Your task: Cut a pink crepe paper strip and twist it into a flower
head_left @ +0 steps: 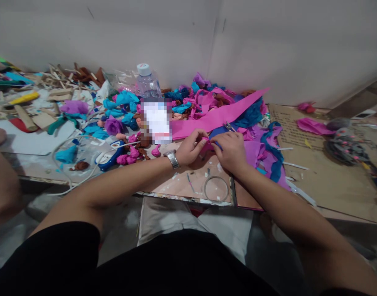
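My left hand (pixel 193 149), with a metal watch on its wrist, pinches a small piece of pink crepe paper (pixel 205 140). From the other side, my right hand (pixel 231 149) closes its thumb and fingers at the same piece; the fingertips nearly meet. Pliers (pixel 228 126) with blue handles show just behind my right knuckles, and I cannot tell whether that hand touches them. Behind both hands stretches a long folded strip of pink crepe paper (pixel 213 117). A wire ring (pixel 216 188) lies on the table in front of my hands.
A phone (pixel 157 121) with a blurred screen stands before a water bottle (pixel 148 84). Crumpled paper flowers (pixel 129 154), a blue power strip (pixel 110 157) and its white cable lie left. Cardboard (pixel 302 152) covers the right side. Another person's arm (pixel 3 181) is at far left.
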The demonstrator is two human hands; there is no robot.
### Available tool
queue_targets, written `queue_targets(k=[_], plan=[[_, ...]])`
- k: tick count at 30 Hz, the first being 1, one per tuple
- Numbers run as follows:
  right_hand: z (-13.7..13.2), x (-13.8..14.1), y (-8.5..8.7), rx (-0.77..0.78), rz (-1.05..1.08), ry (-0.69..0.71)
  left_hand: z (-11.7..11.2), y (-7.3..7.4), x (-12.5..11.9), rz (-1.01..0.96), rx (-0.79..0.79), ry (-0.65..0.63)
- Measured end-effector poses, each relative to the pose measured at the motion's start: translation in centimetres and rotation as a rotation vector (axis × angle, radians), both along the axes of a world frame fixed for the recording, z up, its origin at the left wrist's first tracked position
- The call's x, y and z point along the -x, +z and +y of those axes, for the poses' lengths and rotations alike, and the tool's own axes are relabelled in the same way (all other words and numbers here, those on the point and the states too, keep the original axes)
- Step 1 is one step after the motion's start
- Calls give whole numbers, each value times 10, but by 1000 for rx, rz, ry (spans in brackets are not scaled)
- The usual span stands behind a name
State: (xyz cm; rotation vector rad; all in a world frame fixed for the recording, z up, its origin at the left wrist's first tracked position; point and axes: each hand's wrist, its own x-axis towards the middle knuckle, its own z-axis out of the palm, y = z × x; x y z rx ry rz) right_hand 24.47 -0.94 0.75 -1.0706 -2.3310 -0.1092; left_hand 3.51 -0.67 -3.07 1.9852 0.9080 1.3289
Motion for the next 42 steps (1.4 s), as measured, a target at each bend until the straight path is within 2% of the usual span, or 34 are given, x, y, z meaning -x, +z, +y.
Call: queue_targets(k=[7, 17, 25, 32, 36, 42], plan=[[0, -1, 1, -12, -28, 26, 1, -1, 0, -27, 27, 8], [3, -1, 0, -14, -3, 34, 6, -7, 0, -108, 43, 84], [1, -2, 1, -39, -43, 24, 3, -4, 0, -96, 68, 51], [0, 0, -1, -20, 22, 69, 1, 2, 0, -78, 80, 50], [-2, 1, 1, -1, 60, 103, 1, 1, 1, -92, 85, 20], [-4, 3, 2, 29, 92, 82, 2, -1, 3, -65, 46, -34]])
